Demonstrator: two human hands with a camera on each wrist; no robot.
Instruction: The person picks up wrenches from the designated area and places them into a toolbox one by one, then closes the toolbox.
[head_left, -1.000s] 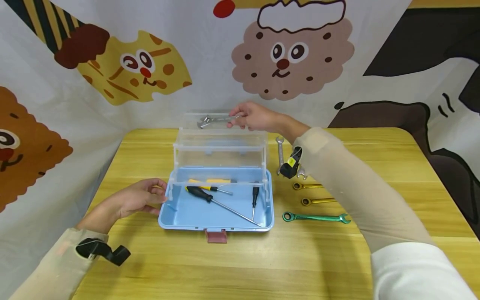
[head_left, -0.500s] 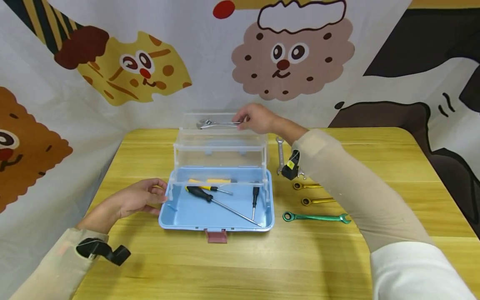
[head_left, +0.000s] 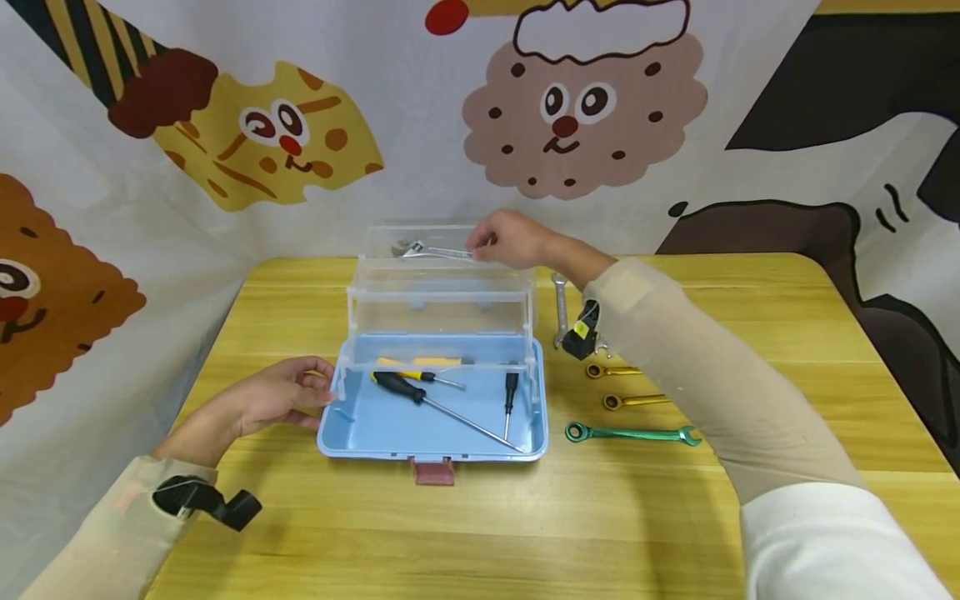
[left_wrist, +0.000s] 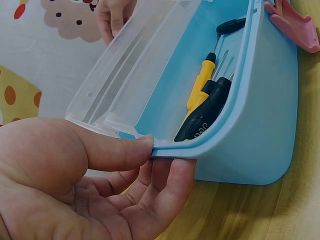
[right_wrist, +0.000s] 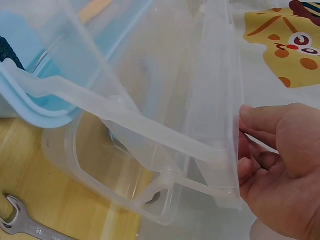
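A blue toolbox (head_left: 352, 433) with raised clear trays sits on the table. My left hand (head_left: 281, 396) pinches its left rim, the thumb (left_wrist: 120, 152) on top and fingers below the edge. My right hand (head_left: 513, 239) is at the right end of the top clear tray (head_left: 390, 265), fingers curled at the handle end of a silver adjustable wrench (head_left: 438, 252). The wrench lies along that tray, jaw end to the left; another dark wrench head shows beside it. In the right wrist view the tray wall hides the fingertips. Inside the box lie a long black screwdriver (head_left: 401, 387) and a yellow one (head_left: 416, 376).
Right of the box lie a silver wrench (head_left: 560, 312), two gold ratchet wrenches (head_left: 615, 372) and a green ratchet wrench (head_left: 633, 434). A small black screwdriver (head_left: 511, 392) is in the box's right part. The pink latch (head_left: 433, 472) hangs open in front. A printed curtain (head_left: 420, 125) stands behind.
My right hand has moved slightly right and down, lowering the adjustable wrench into the top tray. The left hand stays on the rim.
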